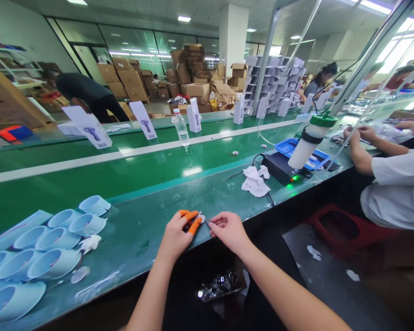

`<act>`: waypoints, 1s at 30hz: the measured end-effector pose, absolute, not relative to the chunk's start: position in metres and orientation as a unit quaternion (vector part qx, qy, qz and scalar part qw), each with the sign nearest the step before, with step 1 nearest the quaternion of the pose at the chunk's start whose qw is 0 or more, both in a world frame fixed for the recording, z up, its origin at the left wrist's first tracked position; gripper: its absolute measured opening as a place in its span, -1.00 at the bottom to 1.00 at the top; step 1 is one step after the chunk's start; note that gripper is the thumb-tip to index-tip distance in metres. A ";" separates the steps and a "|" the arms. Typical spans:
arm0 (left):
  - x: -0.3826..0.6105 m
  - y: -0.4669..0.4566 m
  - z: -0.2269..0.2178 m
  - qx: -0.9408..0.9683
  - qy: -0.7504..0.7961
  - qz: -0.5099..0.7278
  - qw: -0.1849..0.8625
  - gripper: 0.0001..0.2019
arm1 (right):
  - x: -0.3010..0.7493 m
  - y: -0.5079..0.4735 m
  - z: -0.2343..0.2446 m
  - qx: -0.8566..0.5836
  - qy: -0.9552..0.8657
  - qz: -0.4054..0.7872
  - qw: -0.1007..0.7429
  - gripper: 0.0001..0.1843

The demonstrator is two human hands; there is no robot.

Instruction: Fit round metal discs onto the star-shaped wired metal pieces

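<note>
My left hand (179, 233), with orange finger cots on some fingers, is closed on a small round silvery part (202, 218) just above the bench's front edge. Close to its right side, my right hand (227, 230) has thumb and fingertips pinched together; whatever lies between them is too small to make out. Below my hands, in the dark of my lap, a box of shiny round metal pieces (221, 286) shows. Several light blue plastic housings (57, 239) lie on the bench to the left, with a flat round disc (80, 274) near them.
Crumpled white tissue (255, 181) lies beside a black box (279, 166) with green lights and a green-capped white bottle (307, 140). A blue tray (317, 156) is behind it. Beyond runs a green conveyor (138, 158) with a water bottle (181, 128). A co-worker's arms (362, 147) are at right.
</note>
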State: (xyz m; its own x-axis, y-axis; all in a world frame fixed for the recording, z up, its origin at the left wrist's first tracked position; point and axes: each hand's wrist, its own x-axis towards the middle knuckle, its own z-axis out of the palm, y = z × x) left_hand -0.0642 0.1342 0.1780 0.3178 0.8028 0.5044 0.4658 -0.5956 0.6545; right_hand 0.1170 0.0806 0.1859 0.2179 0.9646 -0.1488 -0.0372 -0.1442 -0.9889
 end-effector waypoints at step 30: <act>-0.065 0.139 0.164 0.806 0.410 0.402 0.143 -0.74 | 0.131 0.089 0.185 -0.612 -0.589 0.326 0.415 -0.92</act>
